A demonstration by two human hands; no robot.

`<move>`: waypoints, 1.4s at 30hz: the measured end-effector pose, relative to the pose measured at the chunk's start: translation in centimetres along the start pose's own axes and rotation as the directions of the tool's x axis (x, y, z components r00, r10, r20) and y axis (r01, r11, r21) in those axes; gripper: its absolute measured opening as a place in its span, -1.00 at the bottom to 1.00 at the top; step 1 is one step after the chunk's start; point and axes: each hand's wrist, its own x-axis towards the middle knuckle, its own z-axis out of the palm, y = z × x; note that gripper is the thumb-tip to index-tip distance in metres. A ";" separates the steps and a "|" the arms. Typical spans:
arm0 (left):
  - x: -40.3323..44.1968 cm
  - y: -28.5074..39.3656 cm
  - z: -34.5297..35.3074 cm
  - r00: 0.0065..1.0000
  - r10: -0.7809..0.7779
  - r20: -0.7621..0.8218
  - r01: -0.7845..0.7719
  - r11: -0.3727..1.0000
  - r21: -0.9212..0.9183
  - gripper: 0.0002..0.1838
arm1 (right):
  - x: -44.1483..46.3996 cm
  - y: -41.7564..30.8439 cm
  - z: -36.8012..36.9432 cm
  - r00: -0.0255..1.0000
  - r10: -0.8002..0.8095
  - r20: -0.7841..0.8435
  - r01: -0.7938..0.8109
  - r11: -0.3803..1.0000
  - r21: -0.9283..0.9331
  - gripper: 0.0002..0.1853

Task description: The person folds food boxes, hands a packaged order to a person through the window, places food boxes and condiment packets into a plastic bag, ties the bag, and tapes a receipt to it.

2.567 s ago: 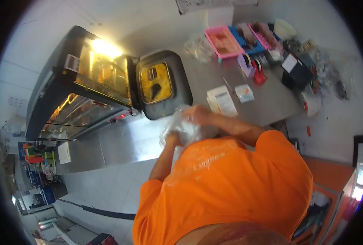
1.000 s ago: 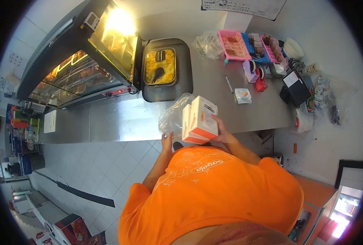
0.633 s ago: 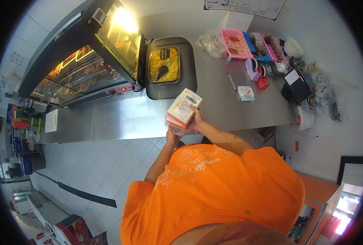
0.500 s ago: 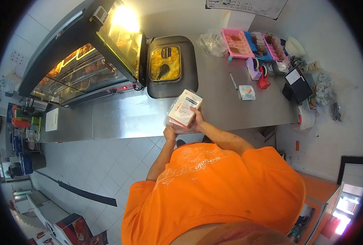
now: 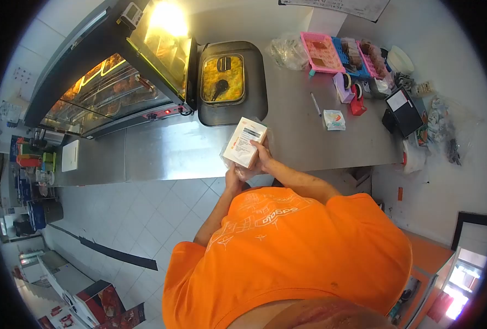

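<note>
At counter edge [image 5: 166,176], right hand [image 5: 263,156] gripping white box [image 5: 245,140], left hand [image 5: 233,179] gripping clear bag [image 5: 246,174]; best ease plastic past box corners

We see bright orange T-shirt [image 5: 315,252], loose cut, plain across near part. White line drawing [image 5: 247,223] printed toward far edge, left of centre; beside it, white lettering [image 5: 279,216] reads to us as "sagala". Small dark spot [image 5: 334,284] marks cloth toward near side. Left sleeve [image 5: 186,268] and right sleeve [image 5: 358,211] short, same orange. Left hand [image 5: 233,178], right hand [image 5: 262,157] bare, forearms [image 5: 304,182] uncovered.
</note>
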 end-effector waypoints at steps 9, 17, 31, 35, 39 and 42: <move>-4.4 7.5 2.8 0.968 0.155 -0.196 -0.139 0.986 0.090 -0.68 | 0.0 -4.9 -1.3 0.833 -0.553 -0.013 0.245 0.390 -0.887 -0.12; -6.2 2.8 3.7 0.962 -0.218 0.167 0.178 0.958 0.224 -0.58 | 12.9 -12.3 -4.6 0.965 0.259 -0.028 -0.147 0.451 -0.880 -0.31; -8.1 3.8 -1.2 0.998 -0.053 -0.017 0.056 0.948 0.314 -0.54 | 5.5 -13.8 2.1 0.777 -0.518 0.358 0.496 0.153 -0.855 -0.72; -6.9 5.4 2.4 0.969 0.230 0.092 -0.245 0.944 0.219 -0.53 | 6.1 -13.3 3.4 0.784 -0.519 0.340 0.467 0.131 -0.875 -0.74; -7.1 7.5 2.7 0.902 0.418 0.110 -0.432 0.870 0.237 -0.52 | 2.5 -14.1 6.0 0.726 -0.384 0.571 0.505 -0.266 -0.821 -0.76; -9.3 8.5 2.8 0.926 0.369 0.082 -0.378 0.896 0.233 -0.55 | 4.6 -14.3 5.2 0.818 -0.251 0.517 0.454 -0.269 -0.849 -0.78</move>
